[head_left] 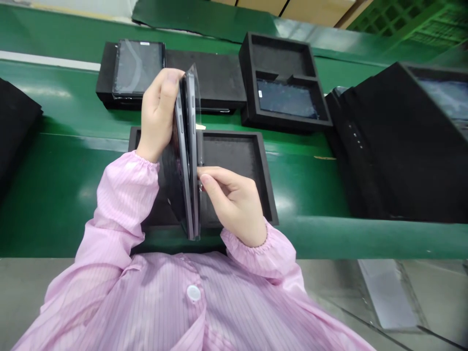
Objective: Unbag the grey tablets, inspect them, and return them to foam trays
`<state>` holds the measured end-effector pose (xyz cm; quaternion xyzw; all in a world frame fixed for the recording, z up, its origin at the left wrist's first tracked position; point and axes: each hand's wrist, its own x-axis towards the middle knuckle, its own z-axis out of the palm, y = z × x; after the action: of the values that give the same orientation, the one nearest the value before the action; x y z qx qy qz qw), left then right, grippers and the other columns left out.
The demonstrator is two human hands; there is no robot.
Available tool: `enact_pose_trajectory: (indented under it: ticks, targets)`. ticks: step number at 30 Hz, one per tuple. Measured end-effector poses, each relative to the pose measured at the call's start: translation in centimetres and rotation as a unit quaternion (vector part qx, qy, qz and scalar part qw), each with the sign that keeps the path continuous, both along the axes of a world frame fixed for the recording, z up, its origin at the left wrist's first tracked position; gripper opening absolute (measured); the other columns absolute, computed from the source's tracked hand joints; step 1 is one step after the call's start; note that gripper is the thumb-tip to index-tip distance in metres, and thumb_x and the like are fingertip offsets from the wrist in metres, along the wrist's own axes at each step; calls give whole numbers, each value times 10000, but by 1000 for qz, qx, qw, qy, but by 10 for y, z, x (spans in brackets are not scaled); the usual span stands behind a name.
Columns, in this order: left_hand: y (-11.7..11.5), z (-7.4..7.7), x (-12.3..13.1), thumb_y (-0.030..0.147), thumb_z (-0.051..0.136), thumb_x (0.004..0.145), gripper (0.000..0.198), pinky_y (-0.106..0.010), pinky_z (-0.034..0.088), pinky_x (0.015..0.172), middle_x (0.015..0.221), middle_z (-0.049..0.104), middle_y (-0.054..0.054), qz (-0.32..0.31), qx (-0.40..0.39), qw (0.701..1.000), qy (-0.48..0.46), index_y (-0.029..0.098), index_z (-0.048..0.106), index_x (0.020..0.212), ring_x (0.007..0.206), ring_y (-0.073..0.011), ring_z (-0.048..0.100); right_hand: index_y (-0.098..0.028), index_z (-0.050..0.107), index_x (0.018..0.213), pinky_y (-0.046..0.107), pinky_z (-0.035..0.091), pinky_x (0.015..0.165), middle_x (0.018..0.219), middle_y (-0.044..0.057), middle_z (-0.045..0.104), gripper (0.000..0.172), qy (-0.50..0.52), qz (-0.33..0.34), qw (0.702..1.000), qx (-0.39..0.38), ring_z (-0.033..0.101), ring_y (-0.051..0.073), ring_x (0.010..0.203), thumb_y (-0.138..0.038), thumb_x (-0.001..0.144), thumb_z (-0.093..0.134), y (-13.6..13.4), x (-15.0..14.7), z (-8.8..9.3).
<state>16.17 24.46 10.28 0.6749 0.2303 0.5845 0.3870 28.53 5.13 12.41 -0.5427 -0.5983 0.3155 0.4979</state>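
Tablets [187,161], two held edge-on and flat against each other, stand over a black foam tray [241,151] on the green counter [54,190]. The left hand [157,117] wraps their 12 o'clock end, fingers [170,90] pressed together. At 4 o'clock, the right hand [234,200] pinches the clear film [196,87] on them.

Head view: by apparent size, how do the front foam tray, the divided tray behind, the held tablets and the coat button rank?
Front foam tray (nearer, so flattered)
Divided tray
Held tablets, edge-on
Coat button

Bright overhead light, glare on green belt [54,195] (wide-angle bend at edges), slight blur w/ hands.
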Motion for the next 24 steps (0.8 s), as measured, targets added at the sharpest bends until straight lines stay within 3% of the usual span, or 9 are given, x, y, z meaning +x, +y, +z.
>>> enact_pose_trajectory:
  ticks: [5,8,11,15,18,24]
  targets:
    - [-11,3,3,714,482,878,518,-326,437,706,779,593,-3,0,25,999,-40,229,659,853,695,-130,490,-180,737,931,271,632,783,1056,60,762,150,15,19,1000,1,737,168,908,-176,884,595,-4,3,-3]
    - [-30,10,5,595,444,964,463,-319,448,720,796,622,-22,28,35,997,-56,201,668,869,746,-150,554,-179,715,929,282,635,776,1088,77,749,132,7,86,996,0,724,185,964,-156,843,618,-6,11,-2]
    - [-47,14,2,499,400,1002,416,-325,471,784,874,656,-43,8,30,999,-38,193,676,941,808,-170,601,-178,694,1010,308,631,779,1070,87,739,208,19,150,988,-36,721,195,956,-173,805,660,-1,18,2]
    - [-53,13,-5,524,498,922,402,-349,475,839,978,647,-66,-60,67,995,-30,197,646,1103,895,-210,599,-183,579,1230,299,601,760,941,44,684,468,92,137,985,-40,696,143,802,-230,783,709,18,17,10]
    - [-51,11,-9,604,607,798,530,-364,470,829,1032,595,-68,-116,89,989,-20,212,610,1154,920,-232,559,-204,506,1286,251,548,691,856,-11,595,552,153,151,977,-3,613,91,694,-201,769,699,35,13,15]
    - [-55,4,-12,726,623,709,744,-455,450,938,1191,471,-84,-126,85,988,-2,265,528,1285,1033,-274,508,-268,361,1418,237,443,585,816,-48,476,804,228,215,949,16,496,81,619,-279,729,776,59,9,8]
